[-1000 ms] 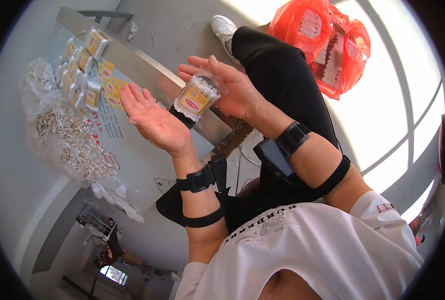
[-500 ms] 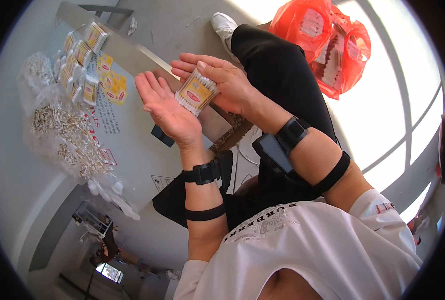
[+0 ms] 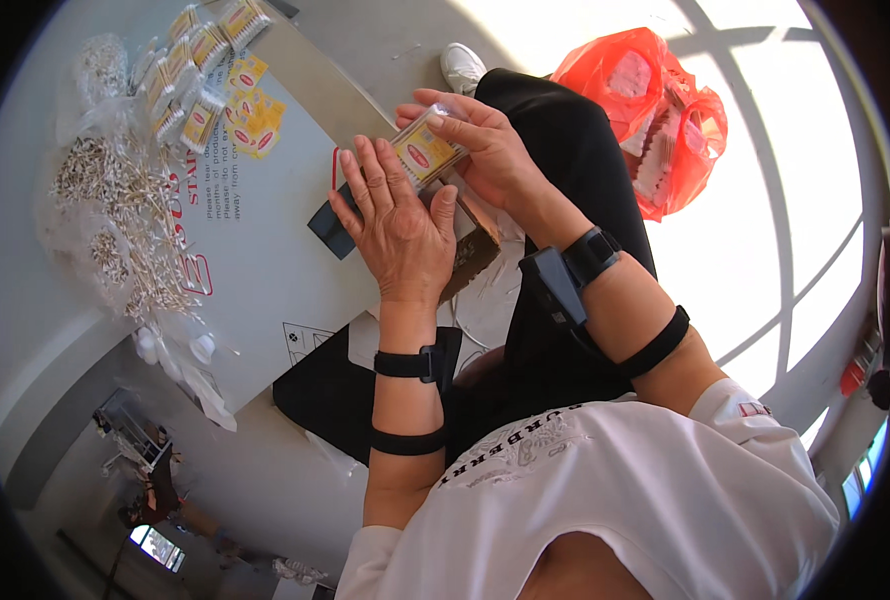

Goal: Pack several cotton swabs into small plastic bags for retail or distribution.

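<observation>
A clear packet of cotton swabs with a yellow label (image 3: 427,155) is held in my right hand (image 3: 505,165), the thumb across its upper end and the fingers behind it. My left hand (image 3: 403,235) lies back side up against the packet's lower left side, with its fingers stretched out. Part of the packet is hidden behind the left fingers. Below both hands sits a small dark block (image 3: 333,228) on the table edge, partly covered by my left hand.
On the white printed table (image 3: 295,250), filled swab packets (image 3: 205,50) are heaped at the far left beside yellow label cards (image 3: 255,115). Nearer lies a plastic bag of loose swabs (image 3: 115,210). A red bag (image 3: 605,65) with packets stands on the floor at the right.
My left hand has turned from palm up to back side up and moved right. The packet has shifted slightly up and right in my right hand. The view has moved a little.
</observation>
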`<state>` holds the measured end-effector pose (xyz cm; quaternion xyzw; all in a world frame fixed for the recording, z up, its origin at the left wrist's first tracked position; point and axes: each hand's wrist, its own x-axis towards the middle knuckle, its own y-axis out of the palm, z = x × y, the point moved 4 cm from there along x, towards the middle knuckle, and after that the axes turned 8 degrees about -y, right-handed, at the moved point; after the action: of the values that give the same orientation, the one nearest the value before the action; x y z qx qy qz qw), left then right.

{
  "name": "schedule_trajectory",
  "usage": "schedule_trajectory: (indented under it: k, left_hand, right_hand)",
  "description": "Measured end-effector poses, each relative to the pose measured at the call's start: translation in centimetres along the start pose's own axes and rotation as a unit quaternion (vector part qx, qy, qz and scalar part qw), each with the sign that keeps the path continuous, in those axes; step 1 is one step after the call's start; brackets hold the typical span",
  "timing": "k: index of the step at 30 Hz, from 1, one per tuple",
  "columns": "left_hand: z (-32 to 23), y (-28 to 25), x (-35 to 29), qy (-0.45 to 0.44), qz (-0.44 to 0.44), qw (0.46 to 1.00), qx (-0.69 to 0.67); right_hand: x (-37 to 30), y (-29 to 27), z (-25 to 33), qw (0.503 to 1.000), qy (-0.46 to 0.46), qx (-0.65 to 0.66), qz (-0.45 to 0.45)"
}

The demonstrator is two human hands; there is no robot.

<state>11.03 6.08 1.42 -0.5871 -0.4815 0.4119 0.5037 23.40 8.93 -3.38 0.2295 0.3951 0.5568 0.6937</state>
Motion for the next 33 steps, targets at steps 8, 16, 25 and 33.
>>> schedule_trajectory:
  k: [8, 16, 25, 33]
  left_hand:
    - [0.2, 0.2, 0.1, -0.002, -0.007, 1.0, -0.022]
    - [3.5, -0.9, -1.7, -0.087, -0.093, 0.977, -0.171]
    - [9.3, -0.5, -1.9, -0.082, -0.219, 0.924, -0.304]
    - [9.2, -0.5, -2.1, -0.101, -0.229, 0.905, -0.344]
  right_hand:
    - [0.0, 0.5, 0.4, 1.0, -0.013, -0.018, 0.011]
    - [-0.5, -1.1, 3.3, 0.911, -0.188, -0.356, -0.085]
    - [-0.2, 6.5, 1.8, 0.466, -0.331, -0.814, 0.109]
    - [4.0, 7.1, -0.1, 0.268, -0.291, -0.91, 0.12]
